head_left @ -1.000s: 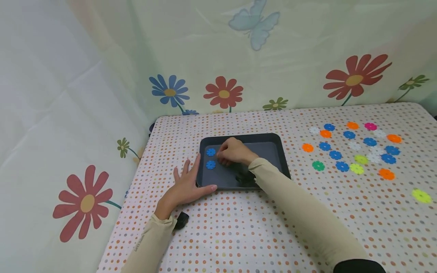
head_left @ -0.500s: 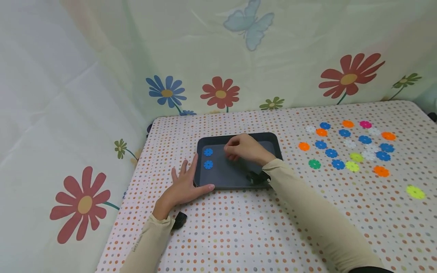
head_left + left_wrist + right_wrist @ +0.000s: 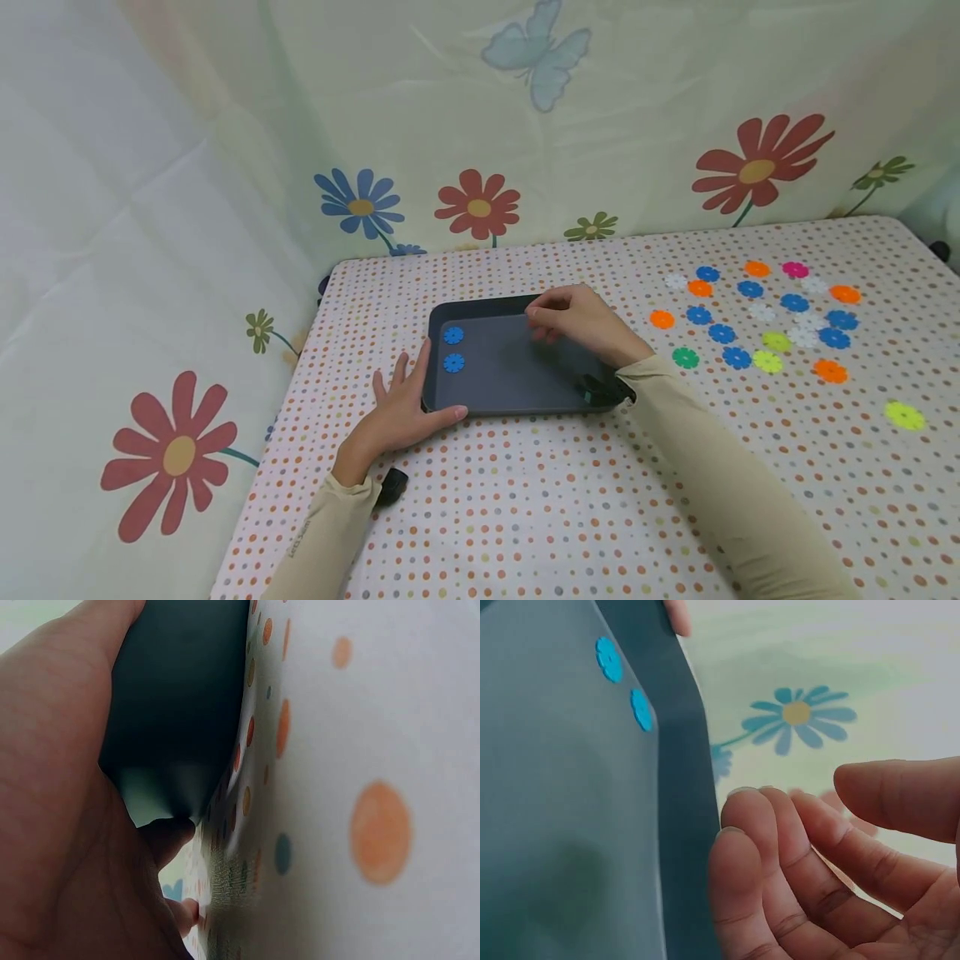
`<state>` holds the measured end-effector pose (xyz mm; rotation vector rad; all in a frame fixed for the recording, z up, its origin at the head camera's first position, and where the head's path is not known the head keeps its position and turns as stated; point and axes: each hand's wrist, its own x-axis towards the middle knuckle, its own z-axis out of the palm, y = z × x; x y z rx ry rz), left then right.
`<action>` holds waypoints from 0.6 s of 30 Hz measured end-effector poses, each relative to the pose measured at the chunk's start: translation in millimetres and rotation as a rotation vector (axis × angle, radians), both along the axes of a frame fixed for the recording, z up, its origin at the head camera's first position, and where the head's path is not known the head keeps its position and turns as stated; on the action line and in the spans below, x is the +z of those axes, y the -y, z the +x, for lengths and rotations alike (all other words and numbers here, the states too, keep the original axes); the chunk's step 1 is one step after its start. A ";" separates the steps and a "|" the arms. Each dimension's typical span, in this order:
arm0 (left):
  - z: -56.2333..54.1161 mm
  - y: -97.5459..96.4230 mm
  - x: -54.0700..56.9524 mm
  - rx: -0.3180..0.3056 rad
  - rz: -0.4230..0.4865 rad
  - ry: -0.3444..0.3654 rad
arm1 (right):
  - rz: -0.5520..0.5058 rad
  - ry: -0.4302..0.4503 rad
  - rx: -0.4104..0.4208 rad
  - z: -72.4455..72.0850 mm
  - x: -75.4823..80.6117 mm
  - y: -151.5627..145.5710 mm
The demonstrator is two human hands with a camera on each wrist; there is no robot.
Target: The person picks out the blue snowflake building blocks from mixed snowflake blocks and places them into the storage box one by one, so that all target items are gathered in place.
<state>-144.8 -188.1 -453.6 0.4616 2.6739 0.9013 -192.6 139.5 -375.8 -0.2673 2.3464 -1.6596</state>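
Observation:
A dark grey rectangular tray [image 3: 510, 379] lies on the table with two blue flower-shaped discs inside, an upper disc [image 3: 453, 335] and a lower disc [image 3: 453, 363], near its left wall. My left hand [image 3: 401, 415] rests at the tray's near left corner, fingers spread along the side and thumb at the front edge. In the left wrist view it touches the tray's outer wall [image 3: 180, 690]. Above the tray's right half hovers my right hand [image 3: 583, 323]. The right wrist view shows its fingers [image 3: 735, 866] loosely curved, thumb apart, with nothing between them.
Several loose flower discs lie on the table right of the tray, including a green disc [image 3: 686, 357], an orange disc [image 3: 662, 319] and a yellow disc [image 3: 905, 415]. A flower-printed curtain [image 3: 420, 125] hangs behind the dotted tablecloth [image 3: 480, 517].
My right hand has moved right and slightly up, away from the two blue discs. My left hand has stayed at the tray's corner. The head view has shifted slightly.

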 end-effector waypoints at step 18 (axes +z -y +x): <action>-0.5 0.9 0.4 -0.002 0.006 0.006 | -0.016 -0.076 -0.197 11.9 -0.4 -70.6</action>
